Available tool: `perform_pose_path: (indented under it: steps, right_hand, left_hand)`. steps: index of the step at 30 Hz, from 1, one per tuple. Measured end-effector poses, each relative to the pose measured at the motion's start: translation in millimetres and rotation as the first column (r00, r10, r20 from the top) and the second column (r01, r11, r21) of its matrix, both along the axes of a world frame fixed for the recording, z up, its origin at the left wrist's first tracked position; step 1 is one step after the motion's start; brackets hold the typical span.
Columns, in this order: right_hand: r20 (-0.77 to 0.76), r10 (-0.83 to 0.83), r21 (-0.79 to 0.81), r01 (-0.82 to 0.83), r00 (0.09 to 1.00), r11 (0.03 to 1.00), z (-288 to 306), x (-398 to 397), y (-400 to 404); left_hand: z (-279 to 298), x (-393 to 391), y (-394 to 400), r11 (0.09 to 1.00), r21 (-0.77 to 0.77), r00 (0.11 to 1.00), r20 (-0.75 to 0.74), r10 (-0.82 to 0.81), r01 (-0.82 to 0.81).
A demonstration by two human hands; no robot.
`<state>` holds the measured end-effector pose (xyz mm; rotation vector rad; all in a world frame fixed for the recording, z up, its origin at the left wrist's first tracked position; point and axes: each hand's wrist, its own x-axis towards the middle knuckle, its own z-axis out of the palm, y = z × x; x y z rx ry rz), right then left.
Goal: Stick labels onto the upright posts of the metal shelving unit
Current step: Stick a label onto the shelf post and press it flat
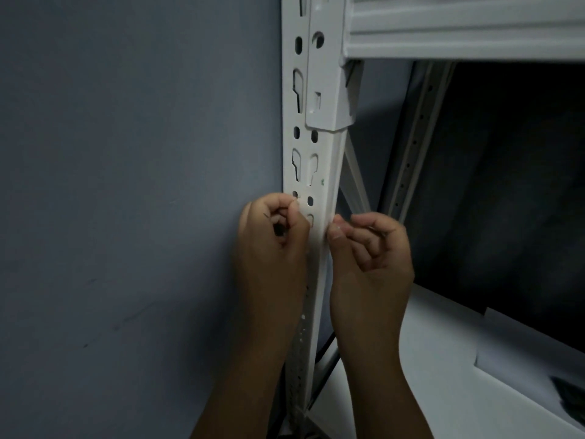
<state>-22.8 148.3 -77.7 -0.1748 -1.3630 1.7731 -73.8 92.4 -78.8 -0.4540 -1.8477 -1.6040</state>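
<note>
The white metal upright post [319,153] with keyhole slots runs down the middle of the view. Both hands are on it at mid height. My left hand [272,242] has its fingers curled, and its thumb and forefinger pinch the left end of a pale label [316,229] against the post's front. My right hand [370,258] pinches the other end at the post's right edge. The label is white on white and hard to make out, and any print on it is not legible.
A blue-grey wall [126,185] stands just left of the post. A white shelf beam [459,30] hooks into the post above. A rear post [411,160] and a diagonal brace lie behind. A white board [443,359] lies on the lower shelf, with a black cable [323,359] beside the post.
</note>
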Motion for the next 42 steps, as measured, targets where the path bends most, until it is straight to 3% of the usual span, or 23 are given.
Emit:
perform_pose_path:
  steps: [8, 15, 21, 28, 36, 42]
  right_hand:
    - [0.001, 0.008, -0.028, -0.008, 1.0, 1.0, 0.7, 0.5, -0.1]
    - [0.0, -0.013, -0.024, 0.013, 1.0, 1.0, 0.7, -1.8, -1.4]
    - [0.017, -0.021, -0.033, 0.022, 1.0, 0.999, 0.5, -1.2, -1.8]
    - [0.014, -0.024, -0.038, 0.025, 1.0, 0.999, 1.1, -1.8, -1.2]
    - [0.004, -0.017, -0.053, 0.017, 1.0, 0.998, 1.7, -1.7, -2.1]
    - [0.007, -0.034, -0.035, 0.034, 0.999, 0.999, 1.2, -2.3, -2.7]
  left_hand:
    - [-10.7, 4.6, -3.3, 0.998, 0.065, 0.999, -0.036, -0.009, 0.012]
    - [-9.6, 0.7, -1.2, 0.996, -0.006, 0.982, -0.169, 0.082, -0.084]
    - [-6.8, -2.6, -4.3, 0.994, -0.068, 0.991, -0.104, 0.079, -0.087]
    - [1.9, -2.1, -5.2, 0.996, 0.031, 0.995, -0.047, 0.083, -0.081]
    - [-2.2, -1.7, -7.8, 0.998, 0.024, 0.997, -0.049, 0.066, -0.065]
    - [-8.0, -1.8, -9.8, 0.993, -0.063, 0.988, -0.123, 0.093, -0.101]
